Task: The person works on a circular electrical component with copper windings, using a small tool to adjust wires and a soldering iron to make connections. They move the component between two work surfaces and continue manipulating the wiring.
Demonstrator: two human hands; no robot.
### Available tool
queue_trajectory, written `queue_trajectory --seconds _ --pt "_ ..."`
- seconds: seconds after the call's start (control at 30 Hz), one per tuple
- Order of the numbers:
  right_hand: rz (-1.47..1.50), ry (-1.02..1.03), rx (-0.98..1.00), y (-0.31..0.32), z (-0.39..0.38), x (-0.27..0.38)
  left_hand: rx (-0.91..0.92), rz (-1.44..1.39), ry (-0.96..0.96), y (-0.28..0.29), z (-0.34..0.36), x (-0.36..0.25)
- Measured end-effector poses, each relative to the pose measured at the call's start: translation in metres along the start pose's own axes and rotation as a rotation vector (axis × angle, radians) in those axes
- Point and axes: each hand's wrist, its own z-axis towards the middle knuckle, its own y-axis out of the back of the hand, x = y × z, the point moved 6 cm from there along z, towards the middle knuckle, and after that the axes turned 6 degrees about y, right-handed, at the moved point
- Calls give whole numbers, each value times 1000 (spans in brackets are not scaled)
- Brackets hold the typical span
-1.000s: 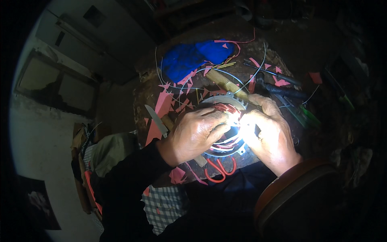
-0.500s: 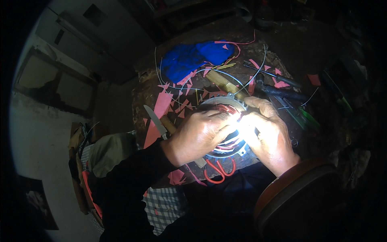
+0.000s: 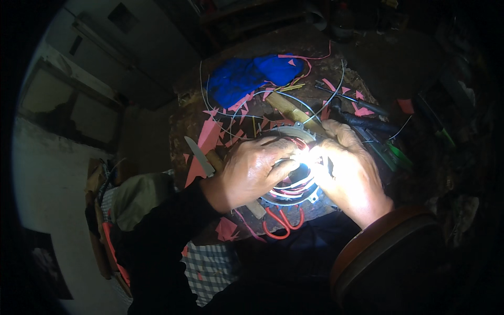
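A round metal motor housing (image 3: 291, 200) with red copper windings (image 3: 298, 140) and white sleeved leads (image 3: 294, 187) lies on the work surface. My left hand (image 3: 254, 173) reaches over it from the left, fingers closed at the glaring centre. My right hand (image 3: 346, 176) is on the right, fingers bent and closed at the windings, meeting the left fingertips. What they grip is lost in glare. Red-handled scissors (image 3: 283, 231) lie just below the housing, a knife (image 3: 199, 155) left of my left hand, and a wooden stick (image 3: 289, 107) behind the housing.
The worn tabletop (image 3: 184, 118) holds a blue cloth (image 3: 236, 76), pink paper scraps (image 3: 209, 128), loose wires (image 3: 338, 79), dark-handled tools (image 3: 367, 121) and a green-handled tool (image 3: 400, 157). Checked fabric (image 3: 212, 268) hangs at the front. A grey cloth (image 3: 142, 199) is at the left.
Both hands keep working at the same spot on the windings, with small finger shifts. The whole view has shifted very slightly.
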Motion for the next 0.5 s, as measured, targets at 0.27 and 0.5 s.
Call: queue_trajectory --seconds 0.27,0.5 --pt "-45 111 -69 39 22 5 -80 220 -127 21 -28 -1" --pt "-53 328 83 -12 25 34 -114 245 -136 27 -38 5"
